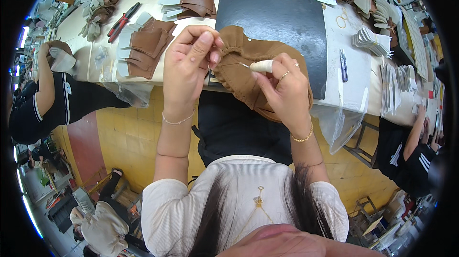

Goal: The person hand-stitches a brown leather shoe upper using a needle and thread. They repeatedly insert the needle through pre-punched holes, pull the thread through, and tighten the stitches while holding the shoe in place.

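A brown leather shoe upper (235,76) with a gathered, puckered edge lies between my hands, overhanging the front of a black board (272,10). My left hand (190,58) is raised at its left edge, thumb and fingers pinched together; anything thin between them is too small to make out. My right hand (288,85) rests over the right part of the upper, fingers closed. One of its fingers is wrapped in white tape. From that pinch a thin needle (244,65) points left over the leather. The far side of the upper is partly hidden by my right hand.
Stacked brown leather pieces (150,46) lie left of the board, with red-handled pliers (123,21) beyond. Small blue snips (344,65) and white cut pieces (372,43) lie on the right. Clear plastic (337,128) hangs off the table edge. Co-workers sit on both sides.
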Demonstrator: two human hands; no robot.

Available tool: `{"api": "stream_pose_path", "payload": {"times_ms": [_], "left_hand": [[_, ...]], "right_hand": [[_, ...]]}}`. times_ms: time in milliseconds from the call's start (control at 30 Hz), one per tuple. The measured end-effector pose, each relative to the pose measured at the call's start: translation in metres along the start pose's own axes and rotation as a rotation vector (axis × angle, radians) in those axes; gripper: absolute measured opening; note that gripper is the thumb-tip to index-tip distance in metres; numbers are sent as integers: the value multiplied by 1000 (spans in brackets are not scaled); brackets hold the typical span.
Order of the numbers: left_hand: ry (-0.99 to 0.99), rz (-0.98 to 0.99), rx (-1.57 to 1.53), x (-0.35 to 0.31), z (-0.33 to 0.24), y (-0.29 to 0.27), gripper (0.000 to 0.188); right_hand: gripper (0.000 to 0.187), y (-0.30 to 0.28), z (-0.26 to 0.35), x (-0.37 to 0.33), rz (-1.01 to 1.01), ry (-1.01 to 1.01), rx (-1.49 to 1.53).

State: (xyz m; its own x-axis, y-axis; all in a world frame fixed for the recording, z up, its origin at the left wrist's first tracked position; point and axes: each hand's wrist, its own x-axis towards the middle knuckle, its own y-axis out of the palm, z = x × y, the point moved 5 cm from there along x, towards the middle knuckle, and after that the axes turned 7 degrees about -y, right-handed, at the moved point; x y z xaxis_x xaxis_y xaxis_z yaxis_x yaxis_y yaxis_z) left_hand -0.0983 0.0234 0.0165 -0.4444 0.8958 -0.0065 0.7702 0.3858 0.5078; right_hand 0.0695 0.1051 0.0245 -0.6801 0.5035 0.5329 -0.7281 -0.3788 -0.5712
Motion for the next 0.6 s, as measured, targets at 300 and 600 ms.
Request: {"api": "stream_pose_path", "payload": {"times_ms": [300, 600], "left_hand": [[-190, -157, -175, -18, 48, -56, 16], [-79, -448, 247, -38, 68, -70, 35]], "right_hand": [[14, 27, -13, 15, 83, 277, 787], [15, 41, -19, 17, 30, 386, 933]]}}
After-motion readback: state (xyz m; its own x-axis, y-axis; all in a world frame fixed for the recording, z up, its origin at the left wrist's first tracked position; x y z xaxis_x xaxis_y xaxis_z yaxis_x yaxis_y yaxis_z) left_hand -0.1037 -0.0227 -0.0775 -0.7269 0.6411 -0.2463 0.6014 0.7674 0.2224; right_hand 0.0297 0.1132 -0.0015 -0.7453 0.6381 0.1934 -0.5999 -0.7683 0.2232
